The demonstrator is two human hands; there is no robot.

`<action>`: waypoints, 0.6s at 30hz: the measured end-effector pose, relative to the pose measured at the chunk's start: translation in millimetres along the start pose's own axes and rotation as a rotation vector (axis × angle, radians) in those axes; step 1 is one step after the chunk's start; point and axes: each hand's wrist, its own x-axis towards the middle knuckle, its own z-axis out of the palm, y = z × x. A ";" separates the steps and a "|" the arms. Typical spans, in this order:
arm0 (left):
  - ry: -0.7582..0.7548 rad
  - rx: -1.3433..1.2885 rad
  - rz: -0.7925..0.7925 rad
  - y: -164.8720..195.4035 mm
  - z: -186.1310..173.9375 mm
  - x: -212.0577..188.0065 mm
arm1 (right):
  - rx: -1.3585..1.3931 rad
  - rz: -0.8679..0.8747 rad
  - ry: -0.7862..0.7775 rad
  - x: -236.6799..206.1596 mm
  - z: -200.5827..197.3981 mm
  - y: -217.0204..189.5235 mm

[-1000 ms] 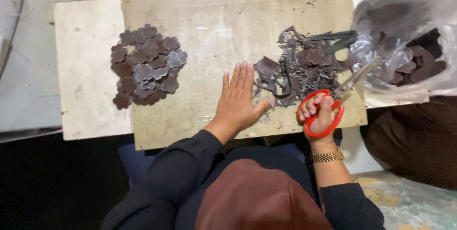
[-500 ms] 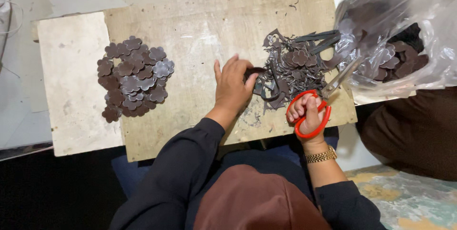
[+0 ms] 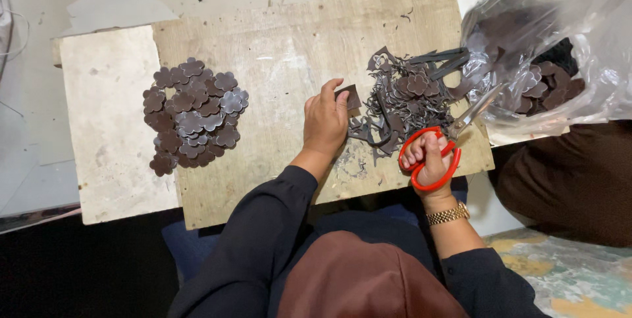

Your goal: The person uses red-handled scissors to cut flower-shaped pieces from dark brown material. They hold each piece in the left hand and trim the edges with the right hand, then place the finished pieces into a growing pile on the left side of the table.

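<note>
Pinching a dark leather scrap [image 3: 349, 98] between our left hand [image 3: 325, 120] thumb and fingertips, at the offcut heap's [image 3: 403, 101] nine o'clock | right hand [image 3: 429, 159] fingers curled through red scissors [image 3: 440, 149], blades parted, ready | cut flowers [image 3: 192, 115] piled apart at nine o'clock on wooden board [image 3: 283, 54]
</note>
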 end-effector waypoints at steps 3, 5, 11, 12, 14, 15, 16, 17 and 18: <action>-0.020 0.009 -0.013 -2.7 -0.7 1.4 | -0.006 -0.007 -0.004 2.4 3.2 0.6; -0.024 0.002 -0.014 -4.7 -1.8 0.9 | 0.010 0.002 -0.007 1.7 5.5 0.7; -0.016 -0.047 -0.040 -8.1 -3.2 0.3 | -0.021 -0.008 -0.007 1.6 8.8 2.2; -0.026 -0.042 -0.054 -7.9 -3.2 0.4 | -0.024 -0.017 -0.017 1.8 8.9 2.7; -0.044 -0.032 -0.081 -7.1 -3.1 1.2 | -0.029 -0.037 -0.039 3.3 9.1 3.4; -0.044 -0.039 -0.073 -6.6 -3.1 1.4 | -0.023 -0.034 -0.039 4.4 9.1 3.6; -0.045 -0.046 -0.067 -6.0 -3.3 1.0 | -0.016 -0.030 -0.037 4.9 9.0 3.9; -0.047 -0.053 -0.061 -5.4 -3.6 0.1 | -0.010 -0.025 -0.035 4.7 8.8 3.9; -0.044 -0.052 -0.034 -5.2 -4.1 -0.5 | -0.009 -0.022 -0.031 4.4 8.5 3.9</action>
